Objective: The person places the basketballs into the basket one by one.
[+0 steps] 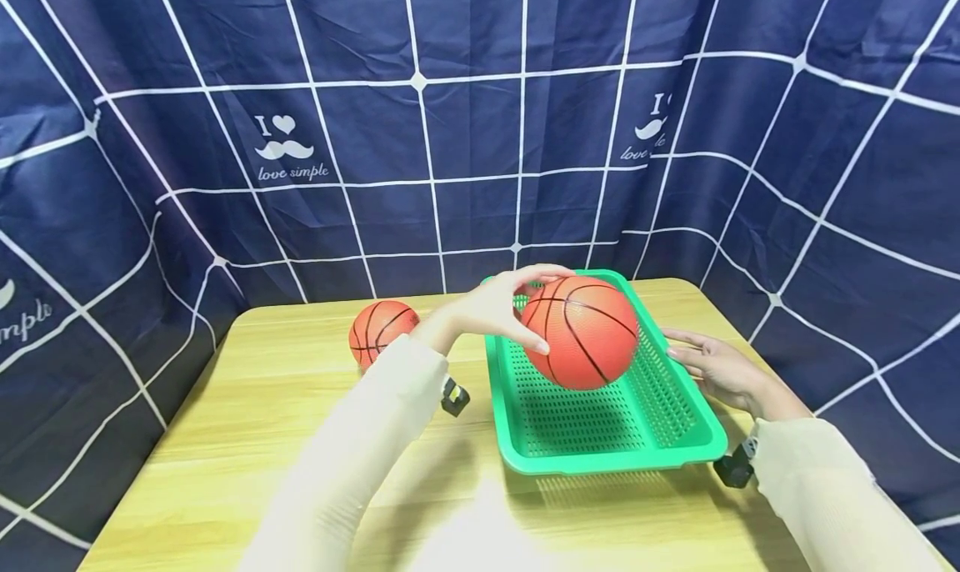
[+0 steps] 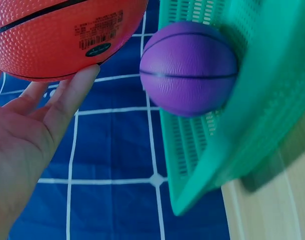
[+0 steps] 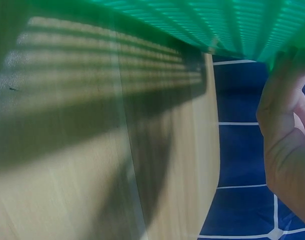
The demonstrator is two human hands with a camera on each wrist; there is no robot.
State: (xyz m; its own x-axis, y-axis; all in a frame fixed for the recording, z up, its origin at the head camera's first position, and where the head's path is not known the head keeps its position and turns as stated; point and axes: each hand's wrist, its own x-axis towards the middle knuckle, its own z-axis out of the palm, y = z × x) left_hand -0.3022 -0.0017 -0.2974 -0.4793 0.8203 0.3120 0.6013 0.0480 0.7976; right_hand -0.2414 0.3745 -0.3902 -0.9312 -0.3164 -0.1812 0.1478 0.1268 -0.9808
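An orange basketball (image 1: 583, 334) is in my left hand (image 1: 513, 303), fingers and thumb spread round its left side, above the green basket (image 1: 615, 461). In the left wrist view, the ball (image 2: 67, 37) shows a printed barcode label. A purple ball (image 2: 190, 69) sits inside the basket; from the head view the orange ball hides it. On the basket's right side, my right hand (image 1: 720, 373) holds the rim, though the fingertips are partly hidden. The basket's underside (image 3: 192, 22) shows above the tabletop in the right wrist view.
A second orange basketball (image 1: 381, 332) rests on the wooden table (image 1: 247, 439) left of the basket, partly behind my left forearm. A dark blue curtain with white grid lines (image 1: 465, 138) surrounds the table at the back and sides.
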